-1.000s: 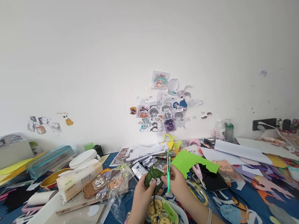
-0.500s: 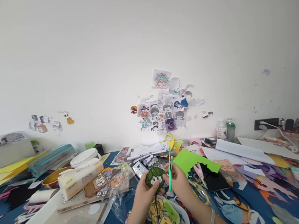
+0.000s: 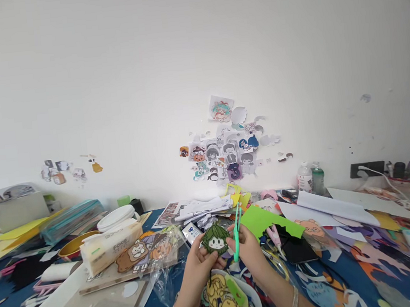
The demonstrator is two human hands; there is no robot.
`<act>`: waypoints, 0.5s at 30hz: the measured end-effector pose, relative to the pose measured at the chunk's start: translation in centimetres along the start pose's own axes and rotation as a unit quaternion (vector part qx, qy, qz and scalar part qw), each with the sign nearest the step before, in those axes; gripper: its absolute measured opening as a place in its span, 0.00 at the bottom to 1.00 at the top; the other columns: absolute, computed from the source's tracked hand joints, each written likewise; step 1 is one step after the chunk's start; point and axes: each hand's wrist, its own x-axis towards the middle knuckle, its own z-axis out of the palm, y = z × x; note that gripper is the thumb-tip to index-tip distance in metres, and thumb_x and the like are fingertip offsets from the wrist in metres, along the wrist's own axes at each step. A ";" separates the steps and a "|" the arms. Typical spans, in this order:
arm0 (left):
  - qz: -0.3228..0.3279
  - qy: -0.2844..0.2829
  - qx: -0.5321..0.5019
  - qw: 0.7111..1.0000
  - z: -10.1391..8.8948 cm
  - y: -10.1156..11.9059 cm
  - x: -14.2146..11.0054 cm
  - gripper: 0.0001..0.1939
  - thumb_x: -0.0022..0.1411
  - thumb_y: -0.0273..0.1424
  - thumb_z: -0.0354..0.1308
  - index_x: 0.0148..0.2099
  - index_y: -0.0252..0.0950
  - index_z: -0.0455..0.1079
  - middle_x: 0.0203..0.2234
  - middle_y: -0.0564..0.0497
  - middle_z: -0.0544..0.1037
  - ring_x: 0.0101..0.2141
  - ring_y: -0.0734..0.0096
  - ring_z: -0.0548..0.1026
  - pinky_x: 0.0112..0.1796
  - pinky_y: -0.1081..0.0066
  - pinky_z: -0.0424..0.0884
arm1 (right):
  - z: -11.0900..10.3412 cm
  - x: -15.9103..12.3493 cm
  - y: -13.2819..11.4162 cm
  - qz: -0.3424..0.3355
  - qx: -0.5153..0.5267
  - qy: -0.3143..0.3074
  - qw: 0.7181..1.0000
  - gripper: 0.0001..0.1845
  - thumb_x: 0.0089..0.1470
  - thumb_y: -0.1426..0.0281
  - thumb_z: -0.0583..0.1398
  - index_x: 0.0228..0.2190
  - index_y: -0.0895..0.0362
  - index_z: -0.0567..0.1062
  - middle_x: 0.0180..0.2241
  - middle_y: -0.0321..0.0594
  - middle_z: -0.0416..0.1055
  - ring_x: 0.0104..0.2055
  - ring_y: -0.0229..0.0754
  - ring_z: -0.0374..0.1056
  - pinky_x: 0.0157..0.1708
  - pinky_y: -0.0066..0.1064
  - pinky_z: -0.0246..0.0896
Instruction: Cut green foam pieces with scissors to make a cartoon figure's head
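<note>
Between both hands is a dark green character cutout (image 3: 215,238) with leafy hair and a white face turned toward me. My left hand (image 3: 200,260) grips its left and lower edge, with the thumb on the front. My right hand (image 3: 246,245) holds mint-green scissors (image 3: 236,240), their blades pointing up and away. Fingertips of that same hand touch the cutout's right edge. Just below is a white tub (image 3: 258,304) filled with cutouts, a yellow character cutout (image 3: 226,300) on top.
Left lie a tissue pack (image 3: 110,246), a board (image 3: 90,285) and crinkled clear plastic (image 3: 165,280). Bright green paper (image 3: 267,222), a black sheet (image 3: 299,251) and paper scraps lie to the right. Two bottles (image 3: 310,179) stand by the wall.
The cutout has tipped up to face me more fully, and less of the dark strip hanging under it shows. The scissors have shifted slightly right and tilted.
</note>
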 end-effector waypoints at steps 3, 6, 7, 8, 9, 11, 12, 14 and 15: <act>0.003 -0.002 0.005 1.000 -0.1 -0.1 0.1 0.45 0.42 0.39 0.63 0.57 0.29 0.45 0.13 0.58 0.71 0.18 0.69 0.71 0.22 0.72 0.66 | 0.0 0.0 0.3 0.022 0.022 0.005 1.000 0.14 0.34 0.67 0.65 0.27 0.57 0.70 0.18 0.29 0.62 0.19 0.34 0.58 0.18 0.24 0.53; 0.005 -0.009 0.006 1.000 -0.2 -0.1 0.2 0.46 0.41 0.40 0.64 0.57 0.29 0.46 0.14 0.58 0.71 0.17 0.70 0.71 0.22 0.72 0.65 | 0.0 0.0 0.6 0.054 0.044 0.011 0.998 0.13 0.36 0.68 0.64 0.28 0.57 0.70 0.17 0.28 0.61 0.18 0.33 0.57 0.18 0.24 0.54; 0.006 -0.012 0.005 1.000 -0.3 -0.2 0.3 0.46 0.41 0.40 0.65 0.57 0.30 0.46 0.14 0.58 0.71 0.17 0.70 0.71 0.22 0.72 0.65 | -0.1 0.1 0.8 0.067 0.051 0.012 0.996 0.13 0.36 0.68 0.64 0.28 0.58 0.70 0.17 0.28 0.61 0.18 0.32 0.57 0.18 0.24 0.55; 0.007 -0.016 0.003 1.000 -0.3 -0.3 0.4 0.46 0.40 0.40 0.65 0.57 0.30 0.46 0.14 0.58 0.71 0.18 0.70 0.71 0.21 0.73 0.65 | -0.2 0.1 1.0 0.080 0.058 0.014 0.995 0.13 0.35 0.68 0.64 0.28 0.58 0.70 0.17 0.28 0.61 0.18 0.32 0.57 0.18 0.24 0.56; 0.008 -0.021 0.002 1.000 -0.3 -0.4 0.4 0.46 0.40 0.41 0.65 0.57 0.30 0.47 0.14 0.58 0.71 0.18 0.70 0.71 0.21 0.73 0.64 | -0.2 0.2 1.1 0.094 0.064 0.015 0.993 0.13 0.35 0.68 0.64 0.28 0.58 0.70 0.17 0.28 0.61 0.18 0.32 0.57 0.18 0.24 0.56; 0.010 -0.024 0.000 1.000 -0.4 -0.5 0.5 0.46 0.39 0.42 0.66 0.56 0.31 0.48 0.14 0.57 0.71 0.17 0.70 0.70 0.20 0.73 0.64 | -0.3 0.3 1.5 0.119 0.076 0.016 0.990 0.13 0.35 0.67 0.64 0.27 0.58 0.70 0.17 0.29 0.61 0.17 0.32 0.58 0.17 0.24 0.57; 0.014 -0.023 -0.001 1.000 -0.4 -0.6 0.5 0.45 0.40 0.41 0.66 0.56 0.31 0.49 0.14 0.57 0.71 0.17 0.70 0.70 0.20 0.73 0.64 | -0.3 0.4 1.7 0.129 0.081 0.015 0.988 0.13 0.35 0.66 0.64 0.27 0.58 0.70 0.17 0.29 0.61 0.16 0.32 0.58 0.17 0.24 0.57; 0.018 -0.016 -0.006 1.000 -0.3 -0.6 0.4 0.42 0.42 0.40 0.65 0.55 0.32 0.50 0.15 0.57 0.71 0.17 0.71 0.70 0.21 0.73 0.64 | -0.4 0.5 2.0 0.145 0.090 0.014 0.985 0.13 0.34 0.66 0.64 0.26 0.57 0.70 0.16 0.29 0.62 0.16 0.32 0.59 0.17 0.25 0.58; 0.016 -0.011 -0.010 1.000 -0.3 -0.6 0.3 0.40 0.43 0.39 0.65 0.55 0.33 0.51 0.15 0.58 0.71 0.18 0.72 0.70 0.21 0.74 0.64 | -0.4 0.6 2.1 0.150 0.094 0.013 0.984 0.13 0.34 0.66 0.63 0.26 0.57 0.70 0.16 0.29 0.62 0.16 0.32 0.59 0.17 0.25 0.58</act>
